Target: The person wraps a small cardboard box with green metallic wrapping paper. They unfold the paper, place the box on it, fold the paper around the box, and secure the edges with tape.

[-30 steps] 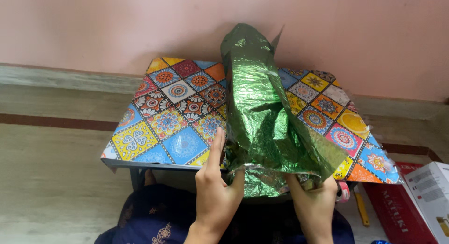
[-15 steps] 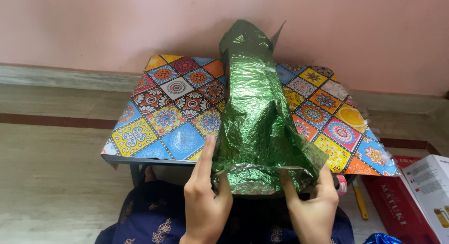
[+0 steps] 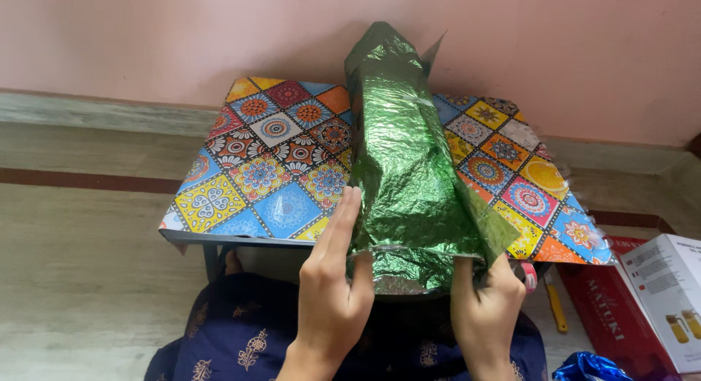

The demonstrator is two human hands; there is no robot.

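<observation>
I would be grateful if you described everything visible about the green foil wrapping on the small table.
The green foil wrapping is shiny, crinkled metallic sheet with a silvery underside showing at its near edge. It covers a long, bulky shape lying lengthwise across the patterned table, its far end crumpled into a peak against the pink wall. The left hand presses flat on its near left side; the right hand grips its near right corner.

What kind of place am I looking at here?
Probably a home: a person sits on a stone floor at a low table with a patterned top, against a pink wall, both hands on green foil wrap.
</observation>
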